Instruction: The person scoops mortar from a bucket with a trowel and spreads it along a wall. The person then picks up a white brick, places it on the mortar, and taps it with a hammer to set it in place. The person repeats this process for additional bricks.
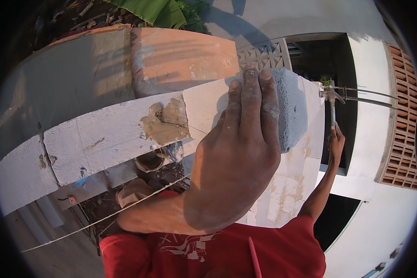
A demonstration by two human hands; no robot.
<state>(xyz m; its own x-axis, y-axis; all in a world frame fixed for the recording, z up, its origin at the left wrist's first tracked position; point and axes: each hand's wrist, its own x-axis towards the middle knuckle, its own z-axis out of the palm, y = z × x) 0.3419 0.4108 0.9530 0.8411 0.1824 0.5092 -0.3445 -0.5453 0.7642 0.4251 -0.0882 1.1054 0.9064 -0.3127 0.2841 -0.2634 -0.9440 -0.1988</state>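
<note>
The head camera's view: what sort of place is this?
Most likely an outdoor building site: there is a wall of pale blocks, a mortar-like patch smeared on its top, and a hammer in the right hand.

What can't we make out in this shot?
All in the head view:
- Thumb of the left hand: hidden behind the hand itself.
- Part of the grey block: covered by that hand's fingers.
- Exact contact at the hammer head: too small.
- Inside the doorway-like opening: lost in shadow.
- Pink strip: cut off by the lower edge.
</note>
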